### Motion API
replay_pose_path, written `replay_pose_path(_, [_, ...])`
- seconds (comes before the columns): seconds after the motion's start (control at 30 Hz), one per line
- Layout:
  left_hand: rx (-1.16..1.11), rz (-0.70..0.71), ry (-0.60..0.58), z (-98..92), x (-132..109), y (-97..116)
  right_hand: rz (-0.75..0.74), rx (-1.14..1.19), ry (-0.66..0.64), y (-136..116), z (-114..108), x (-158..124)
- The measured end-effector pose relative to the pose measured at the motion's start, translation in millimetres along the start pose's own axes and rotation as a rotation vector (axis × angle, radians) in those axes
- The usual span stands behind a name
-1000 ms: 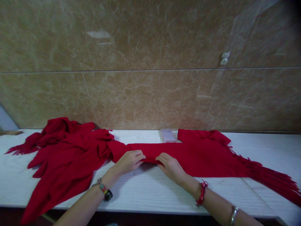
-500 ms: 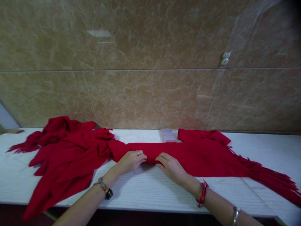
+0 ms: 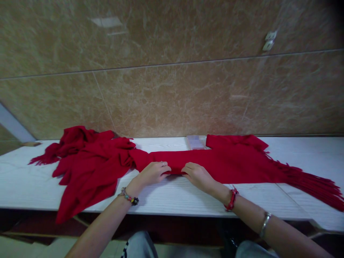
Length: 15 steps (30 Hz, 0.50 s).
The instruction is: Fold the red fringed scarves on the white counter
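Note:
A long red scarf [image 3: 231, 165] lies across the white table, its fringe trailing to the right. Its middle stretch is folded into a narrow band. My left hand [image 3: 156, 171] grips the near edge of that band, with the fingers on top and the thumb beneath. A short distance to the right, my right hand [image 3: 199, 175] pinches the same edge. The cloth between the two hands is lifted slightly or curled. Leftward, the band runs into a crumpled heap of red cloth [image 3: 91, 168], one corner of which hangs over the table's front edge.
Behind the scarf is a folded red cloth [image 3: 236, 141], with a small blurred purplish item [image 3: 195, 142] beside it. The white table [image 3: 166, 195] backs onto a brown marbled wall [image 3: 166, 100]. A small brown piece [image 3: 30, 144] lies at the far left. Dark shelving [image 3: 172, 229] shows below.
The view has tilted down and turned slightly, so the knees and floor now show. Both hands stay on the scarf's near edge, hardly moved along it.

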<state>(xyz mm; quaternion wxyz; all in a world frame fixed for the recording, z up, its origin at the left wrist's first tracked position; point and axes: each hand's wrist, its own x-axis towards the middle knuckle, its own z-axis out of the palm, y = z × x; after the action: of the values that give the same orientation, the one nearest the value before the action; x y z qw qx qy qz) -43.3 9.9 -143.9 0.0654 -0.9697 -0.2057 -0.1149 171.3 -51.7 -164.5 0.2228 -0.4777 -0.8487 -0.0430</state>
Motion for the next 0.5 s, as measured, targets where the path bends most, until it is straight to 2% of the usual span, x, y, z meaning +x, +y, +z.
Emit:
replay_pose_path(0.23, [-0.083,0.090,-0.009,0.0,4,7,-0.022,0.019,0.024,5,2,-9])
replay_pose_path(0.5, [-0.170,0.108,-0.079,-5.6,3,13,-0.082,0.088,-0.056,-1,-1,-9])
